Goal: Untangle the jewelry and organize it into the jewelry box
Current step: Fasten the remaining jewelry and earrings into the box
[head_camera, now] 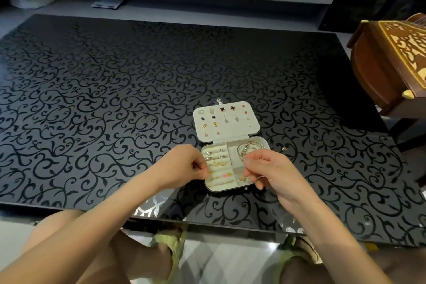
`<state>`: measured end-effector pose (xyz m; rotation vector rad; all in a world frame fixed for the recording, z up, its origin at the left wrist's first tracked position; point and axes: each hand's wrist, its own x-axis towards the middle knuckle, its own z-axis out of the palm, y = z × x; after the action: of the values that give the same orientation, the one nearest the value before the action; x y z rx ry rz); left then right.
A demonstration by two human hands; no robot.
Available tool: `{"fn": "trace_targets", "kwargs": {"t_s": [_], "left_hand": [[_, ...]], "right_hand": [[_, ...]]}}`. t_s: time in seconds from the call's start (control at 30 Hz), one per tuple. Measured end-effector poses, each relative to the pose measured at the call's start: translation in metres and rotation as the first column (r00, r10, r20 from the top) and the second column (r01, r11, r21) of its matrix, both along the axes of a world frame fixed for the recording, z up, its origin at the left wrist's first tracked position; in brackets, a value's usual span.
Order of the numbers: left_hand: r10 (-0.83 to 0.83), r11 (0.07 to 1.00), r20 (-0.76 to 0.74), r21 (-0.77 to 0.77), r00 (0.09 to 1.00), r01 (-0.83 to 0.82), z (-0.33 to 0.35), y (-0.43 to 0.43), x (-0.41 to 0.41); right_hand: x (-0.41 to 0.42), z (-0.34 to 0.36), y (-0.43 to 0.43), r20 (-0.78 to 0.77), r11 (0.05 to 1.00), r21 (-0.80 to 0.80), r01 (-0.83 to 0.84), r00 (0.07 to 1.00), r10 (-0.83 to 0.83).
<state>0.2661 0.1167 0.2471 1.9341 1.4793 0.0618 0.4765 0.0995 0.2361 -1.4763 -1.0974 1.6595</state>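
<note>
while open, jewelry box [239,128] with rings [215,163], bangles [244,146]

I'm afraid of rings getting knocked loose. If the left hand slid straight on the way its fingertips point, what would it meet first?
Probably the ring rows in the jewelry box, which lie right beside the left hand. Its height above them is unclear.

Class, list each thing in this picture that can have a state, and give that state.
Jewelry box: open flat.
Earrings: pinned in rows.
Rings: tucked in slots.
Bangles: lying in a compartment.
Left hand: fingertips pinched; anything held unseen.
Right hand: fingertips pinched likewise.
Small gold piece: loose on table.
</note>
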Motion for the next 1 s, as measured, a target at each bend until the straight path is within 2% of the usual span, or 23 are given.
{"fn": "trace_targets", "kwargs": {"t_s": [0.17,0.3,0.47,0.6,0.8,0.9,0.97,1.0], "left_hand": [[-0.147,0.989,-0.194,-0.013,0.970,0.147,-0.002,0.012,0.013],[-0.224,0.974,-0.287,-0.103,0.931,0.203,0.000,0.021,0.021],[-0.308,0.952,-0.400,-0.135,0.863,0.276,-0.002,0.030,0.034],[-0.285,0.954,-0.469,-0.050,0.836,0.297,-0.004,0.030,0.038],[-0.154,0.975,-0.400,0.089,0.903,0.205,-0.007,0.024,0.025],[-0.135,0.980,-0.389,0.083,0.911,0.181,-0.007,0.024,0.024],[-0.125,0.987,-0.363,0.051,0.923,0.154,-0.004,0.025,0.024],[-0.114,0.990,-0.335,0.036,0.935,0.134,-0.002,0.025,0.024]], "right_hand": [[0.008,-0.002,0.000,0.019,1.000,0.013,-0.014,1.000,0.014],[0.014,-0.002,0.001,0.027,1.000,0.023,-0.011,1.000,0.011],[0.025,0.003,0.003,0.028,0.998,0.046,0.033,0.999,-0.035],[0.037,0.006,0.006,0.034,0.994,0.059,0.091,0.995,-0.093],[0.055,0.006,0.007,0.036,0.982,0.083,0.167,0.985,-0.171],[0.068,-0.003,0.012,0.162,0.943,0.152,0.295,0.934,-0.319],[0.078,-0.014,0.020,0.385,0.909,0.282,0.309,0.831,-0.401],[0.082,-0.020,0.024,0.510,0.907,0.334,0.257,0.760,-0.403]]}}
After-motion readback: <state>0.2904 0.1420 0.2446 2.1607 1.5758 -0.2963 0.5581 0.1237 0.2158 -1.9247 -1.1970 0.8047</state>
